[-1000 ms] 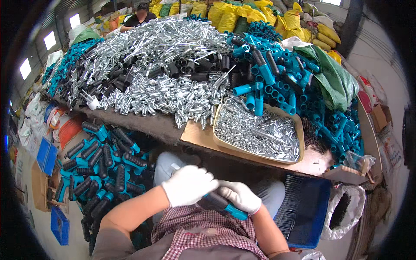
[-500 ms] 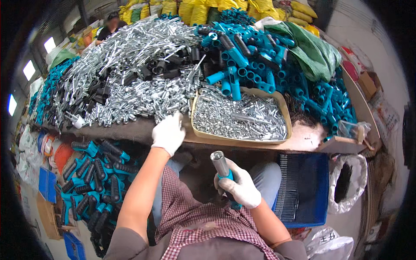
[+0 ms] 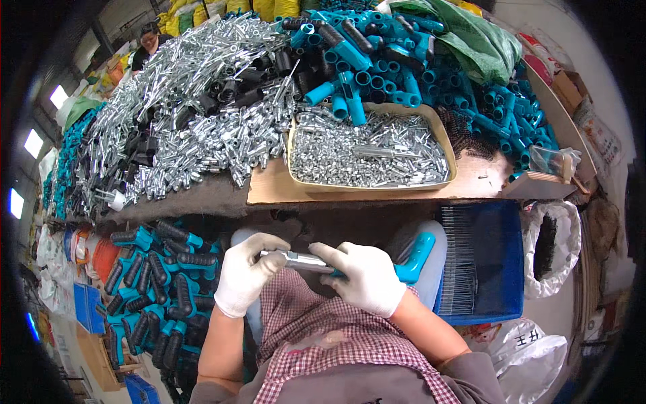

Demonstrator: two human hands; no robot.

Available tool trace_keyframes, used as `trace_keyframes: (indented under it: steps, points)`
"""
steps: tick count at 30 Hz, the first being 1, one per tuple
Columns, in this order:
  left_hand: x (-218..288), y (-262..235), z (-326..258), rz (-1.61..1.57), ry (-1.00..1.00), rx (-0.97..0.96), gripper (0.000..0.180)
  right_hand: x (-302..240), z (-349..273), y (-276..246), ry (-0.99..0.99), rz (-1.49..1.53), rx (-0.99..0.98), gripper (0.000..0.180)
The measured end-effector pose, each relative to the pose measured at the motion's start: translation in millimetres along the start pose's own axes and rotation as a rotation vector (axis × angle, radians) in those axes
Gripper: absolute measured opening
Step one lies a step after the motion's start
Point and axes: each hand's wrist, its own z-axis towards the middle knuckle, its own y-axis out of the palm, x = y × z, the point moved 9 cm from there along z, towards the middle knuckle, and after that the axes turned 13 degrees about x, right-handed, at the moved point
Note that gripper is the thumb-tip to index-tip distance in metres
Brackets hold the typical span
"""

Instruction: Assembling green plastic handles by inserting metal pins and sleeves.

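Above my lap, my right hand (image 3: 367,277), in a white glove, is closed round a tool body with a silver metal tube (image 3: 306,261) and a teal handle (image 3: 418,259). The tube points left, and the teal handle sticks out past my hand on the right. At the tube's left end my left hand (image 3: 247,275), also gloved, has thumb and fingers pinched together. Whether a small part sits between those fingertips is hidden. The tool lies almost level, with both hands close together.
Ahead on the bench (image 3: 269,188) are a heap of silver metal parts (image 3: 222,135), a cream tray (image 3: 370,185) of small metal pieces and piled teal housings (image 3: 404,81). Teal-and-black handles (image 3: 161,269) lie low left. A blue crate (image 3: 481,269) holds metal rods at right. Another person (image 3: 149,50) sits far left.
My left hand has come back from the metal parts at the bench edge to the tube's end. My right hand has tipped the tool from upright to nearly level, pointing left.
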Motion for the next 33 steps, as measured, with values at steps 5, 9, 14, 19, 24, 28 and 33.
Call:
trace_keyframes:
  steps: [5,9,14,19,24,28,33]
  points:
    - [5.0,0.5,-9.3,0.183,0.151,0.029,0.024,-1.2,-2.0,6.5,-0.02,-0.143,-0.079,0.052]
    - [30.7,10.9,-17.8,0.212,0.38,-0.042,0.022,12.4,-5.8,8.2,0.057,0.076,-0.18,0.049]
    - [49.0,18.9,-30.0,0.184,0.656,-0.13,0.019,14.9,-10.3,16.5,0.09,0.252,-0.31,0.04]
    - [-18.5,14.4,-11.0,0.139,-0.225,0.005,0.018,2.7,-6.3,15.0,0.008,-0.071,-0.153,0.036]
    - [-50.0,21.9,-18.8,-0.136,-0.483,0.021,0.02,4.5,-6.7,14.7,-0.041,-0.268,-0.099,0.042]
    - [3.9,22.9,-19.2,0.145,0.24,-0.079,0.016,26.3,-12.6,24.4,0.162,0.181,-0.389,0.045]
    - [52.4,27.5,-32.8,0.24,0.666,-0.124,0.04,22.0,-15.7,20.0,0.137,0.318,-0.371,0.042]
